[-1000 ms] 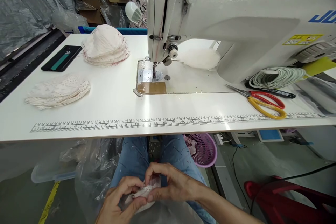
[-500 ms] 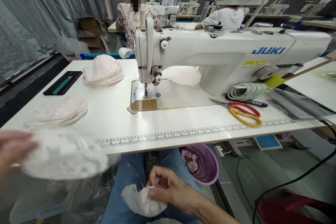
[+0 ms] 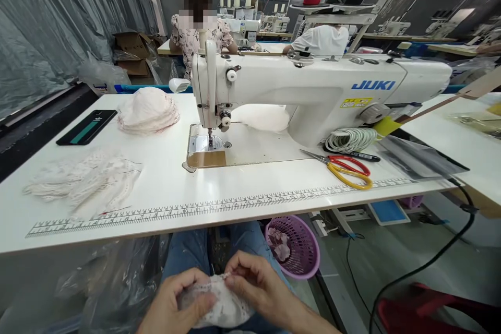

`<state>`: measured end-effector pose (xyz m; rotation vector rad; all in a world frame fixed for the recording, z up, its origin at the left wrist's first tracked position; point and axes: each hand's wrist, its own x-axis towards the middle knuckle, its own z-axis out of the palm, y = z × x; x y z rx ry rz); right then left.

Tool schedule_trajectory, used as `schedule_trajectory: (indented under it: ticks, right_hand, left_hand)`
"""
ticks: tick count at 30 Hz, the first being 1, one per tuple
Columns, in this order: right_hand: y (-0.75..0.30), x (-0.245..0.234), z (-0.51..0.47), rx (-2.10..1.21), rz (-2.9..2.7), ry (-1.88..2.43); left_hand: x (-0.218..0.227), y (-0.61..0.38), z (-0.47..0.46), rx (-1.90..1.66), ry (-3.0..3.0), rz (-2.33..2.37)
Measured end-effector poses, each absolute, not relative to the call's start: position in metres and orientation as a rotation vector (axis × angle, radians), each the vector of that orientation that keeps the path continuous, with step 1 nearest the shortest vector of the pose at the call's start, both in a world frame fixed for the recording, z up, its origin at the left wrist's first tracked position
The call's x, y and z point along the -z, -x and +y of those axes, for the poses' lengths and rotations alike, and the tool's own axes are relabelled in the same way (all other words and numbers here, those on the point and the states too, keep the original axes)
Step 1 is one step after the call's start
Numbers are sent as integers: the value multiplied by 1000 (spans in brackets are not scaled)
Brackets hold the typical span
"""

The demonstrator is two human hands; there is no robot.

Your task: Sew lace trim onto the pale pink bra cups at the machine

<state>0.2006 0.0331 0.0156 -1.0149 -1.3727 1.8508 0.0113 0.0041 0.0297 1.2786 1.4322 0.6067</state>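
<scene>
Over my lap, a small piece of white patterned fabric is held between both hands. My left hand is closed on its left side, thumb on top. The fingers of my right hand pinch its upper right edge. On the table's left side lies a loose stack of white fabric pieces, the top one askew with thread ends showing. Behind it sits a rounded pile of pale pink fabric pieces. The white JUKI sewing machine stands beyond my hands, its needle over the metal plate.
Scissors with red and yellow handles lie right of the needle, near a coil of pale cord. A phone-like black and green object rests at left. Below the table edge stands a purple basket with scraps. Two people sit beyond.
My left hand has left the blurred white piece on the stack at the table's left and come to my lap. It now grips the small fabric with my right hand.
</scene>
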Motion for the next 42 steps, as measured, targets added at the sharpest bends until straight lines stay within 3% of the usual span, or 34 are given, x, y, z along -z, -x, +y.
schedule_trajectory:
  ticks: [4,13,17,24,31,36,42]
  right_hand:
    - [-214,-26,34,-1493,-1796,1083]
    - [-207,-37,42,-896,-2434,779]
    - [-205,-33,39,-986,-2410,735]
    - [-204,-17,37,-1429,-2021,502]
    - [-222,-10,28,-1001,-2517,637]
    - [-243,2,33,-1337,-2124,853]
    - [-251,0,33,-1485,-2005,1000]
  left_hand:
    - [-19,-9,7,-551,-1099,1301]
    - [-25,-17,3,-370,-1171,1314]
    - [-25,-15,2,-331,-1144,1343]
    - [-22,-11,1,-296,-1146,1311]
    - [-14,-20,-2,-208,-1123,1421]
    - [-18,-17,0,-203,-1061,1369]
    - [-19,-15,11,-236,-874,1127]
